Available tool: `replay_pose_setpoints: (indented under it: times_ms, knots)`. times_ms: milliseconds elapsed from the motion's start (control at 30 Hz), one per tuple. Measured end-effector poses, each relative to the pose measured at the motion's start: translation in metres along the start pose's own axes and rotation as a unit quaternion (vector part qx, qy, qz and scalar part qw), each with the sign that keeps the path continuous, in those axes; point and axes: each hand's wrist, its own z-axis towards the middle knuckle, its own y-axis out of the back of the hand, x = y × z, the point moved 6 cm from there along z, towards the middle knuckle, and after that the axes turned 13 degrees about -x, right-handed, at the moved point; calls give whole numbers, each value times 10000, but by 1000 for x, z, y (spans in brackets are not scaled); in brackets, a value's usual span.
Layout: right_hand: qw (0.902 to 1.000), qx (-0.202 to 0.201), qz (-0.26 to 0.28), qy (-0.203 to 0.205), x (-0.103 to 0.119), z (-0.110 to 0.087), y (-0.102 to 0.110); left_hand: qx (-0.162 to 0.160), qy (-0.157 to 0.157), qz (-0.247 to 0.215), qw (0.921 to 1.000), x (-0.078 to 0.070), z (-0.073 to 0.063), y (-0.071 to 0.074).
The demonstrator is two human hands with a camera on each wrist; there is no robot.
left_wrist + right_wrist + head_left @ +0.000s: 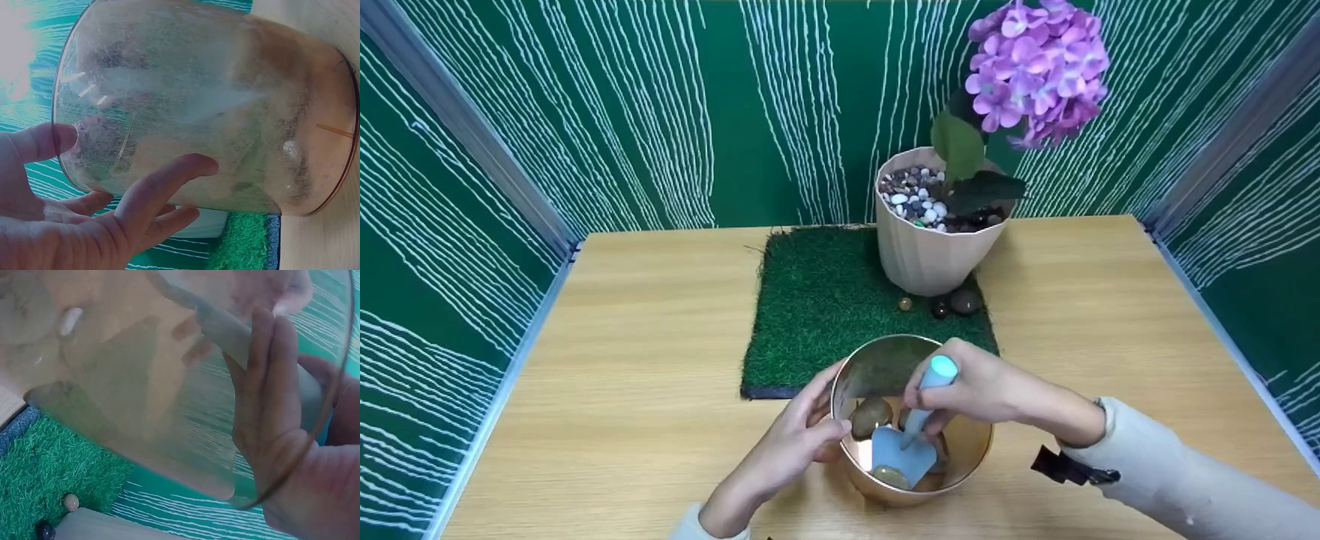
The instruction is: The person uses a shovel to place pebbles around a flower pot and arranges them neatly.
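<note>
A clear amber tub (870, 491) stands on the table, with several smooth stones (871, 417) at its bottom. My left hand (791, 442) holds it at the left side, thumb at the rim and fingers spread along the outer wall in the left wrist view. My right hand (988, 386) reaches in over the rim and grips the blue handle of a small shovel (901, 456). The shovel points down, its blade among the stones. Through the tub's wall (129, 382), the right wrist view shows fingers wrapped round the handle.
A white pot (926, 259) with pebbles and a purple hydrangea (1039, 71) stands behind the tub, on a green turf mat (810, 315). Beside the pot lie a dark stone (964, 302), a smaller black one and a small brown bead (905, 304). Green patterned walls enclose the table.
</note>
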Motion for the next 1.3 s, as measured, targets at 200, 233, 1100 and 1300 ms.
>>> replay_pose_setpoints:
  times_ms: [200, 233, 1100, 1300]
  knots:
    - [9993, -138, 240, -233, -2, -3, 8, 17, -19, 25, 10000, 1, 0, 0]
    - [9991, -160, 261, -290, -2, -4, 9, 26, -27, 33, 10000, 1, 0, 0]
    - [9867, -845, 1093, -861, -11, -15, 35, 5, 109, -12, 9999, 2, -1, 1]
    - [9815, -960, 1325, -991, -13, -17, 40, 42, 145, -39, 9999, 2, 0, 0]
